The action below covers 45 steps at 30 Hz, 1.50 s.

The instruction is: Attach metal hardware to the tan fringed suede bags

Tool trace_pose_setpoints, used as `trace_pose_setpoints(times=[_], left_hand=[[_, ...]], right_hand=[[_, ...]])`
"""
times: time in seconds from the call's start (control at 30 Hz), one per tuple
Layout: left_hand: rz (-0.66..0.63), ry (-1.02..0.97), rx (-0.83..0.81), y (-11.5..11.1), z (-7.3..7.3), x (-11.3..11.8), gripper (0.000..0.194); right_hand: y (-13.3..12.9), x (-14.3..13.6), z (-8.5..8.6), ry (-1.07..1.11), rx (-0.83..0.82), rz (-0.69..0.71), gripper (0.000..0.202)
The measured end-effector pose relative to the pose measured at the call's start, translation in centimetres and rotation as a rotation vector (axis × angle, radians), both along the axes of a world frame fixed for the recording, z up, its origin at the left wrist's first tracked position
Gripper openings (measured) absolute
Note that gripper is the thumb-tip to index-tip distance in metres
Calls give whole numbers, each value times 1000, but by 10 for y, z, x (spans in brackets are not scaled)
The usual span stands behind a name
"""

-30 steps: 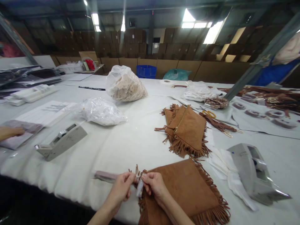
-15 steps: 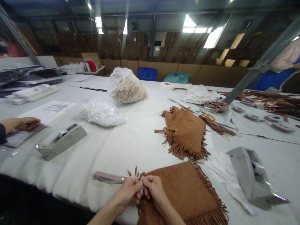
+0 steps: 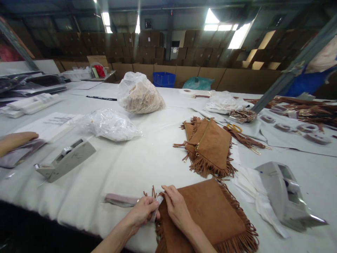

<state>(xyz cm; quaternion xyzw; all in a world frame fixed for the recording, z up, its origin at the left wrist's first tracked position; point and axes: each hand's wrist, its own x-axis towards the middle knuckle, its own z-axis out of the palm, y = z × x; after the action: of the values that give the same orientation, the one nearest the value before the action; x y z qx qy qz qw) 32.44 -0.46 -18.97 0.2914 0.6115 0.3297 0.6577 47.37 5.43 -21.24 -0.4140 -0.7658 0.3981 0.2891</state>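
A brown fringed suede bag (image 3: 207,207) lies flat at the table's near edge. My left hand (image 3: 144,212) pinches a small clear plastic wrap (image 3: 157,205) at the bag's upper left corner, where short brown tassel strands (image 3: 153,191) stick up. My right hand (image 3: 177,211) rests on the bag beside that corner, fingers stretched out and holding nothing. From behind my left hand a mauve-grey strip (image 3: 121,199) runs out to the left over the white table cover. Which part the plastic encloses is hidden by my fingers.
More fringed bags (image 3: 210,146) are stacked ahead. Tape dispensers stand right (image 3: 286,196) and left (image 3: 65,160). White tissue strips (image 3: 260,196) lie beside the bag. Yellow-handled scissors (image 3: 234,128) and plastic bags (image 3: 113,124) are farther off. Another person's hand (image 3: 18,142) is at the left.
My right hand has let go of the plastic wrap and moved slightly up and right, its fingers straightening onto the bag. My left hand keeps its pinch. The other person's hand has shifted left.
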Motion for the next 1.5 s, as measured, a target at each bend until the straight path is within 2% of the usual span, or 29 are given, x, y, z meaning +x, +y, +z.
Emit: trace_pose_setpoints(times=[0.1,0.27,0.43,0.53,0.6,0.63,0.7,0.77,0.83,1.0,1.07,1.13,1.23,1.3,1.4,1.5], left_hand=[[-30,3,29,2,0,2,54],[41,-51,46,2,-12,11,56],[147,-140,-28,-4,-26,23,57],[197,-140,30,-7,-33,29,56],[214,-145,50,-9,-36,30,56],[213,-146,54,-9,-37,31,55],[197,-139,83,-10,-38,30,54],[175,-134,129,-10,-38,29,52],[157,-154,156,-11,-37,29,52],[258,-348,110,-17,-38,34,52],[307,-365,98,-18,-41,37,51],[337,-259,118,-19,-44,37,49],[356,77,259,-19,-45,34,45],[333,296,373,-20,-44,31,40],[276,457,428,-22,-41,29,35],[230,467,447,-25,-40,29,31]], right_hand=[[3,2,4,-64,49,107,30],[1,0,0,-30,44,96,29],[-1,0,2,37,-7,55,30],[-3,1,8,52,-137,-128,24],[-8,1,10,4,-260,-239,29],[-10,0,9,-24,-330,-250,35],[-15,-2,5,-37,-485,-184,45],[-18,-4,0,33,-621,-135,47],[-18,-5,-5,122,-680,-152,43],[-17,-8,-13,197,-570,-197,39],[-18,-9,-14,184,-541,-214,40],[-21,-9,-10,152,-529,-254,40],[-27,-7,-1,108,-458,-341,40],[-29,-5,5,93,-441,-346,38],[-30,-7,7,123,-596,-255,40],[-27,-14,4,268,-786,-185,44]])
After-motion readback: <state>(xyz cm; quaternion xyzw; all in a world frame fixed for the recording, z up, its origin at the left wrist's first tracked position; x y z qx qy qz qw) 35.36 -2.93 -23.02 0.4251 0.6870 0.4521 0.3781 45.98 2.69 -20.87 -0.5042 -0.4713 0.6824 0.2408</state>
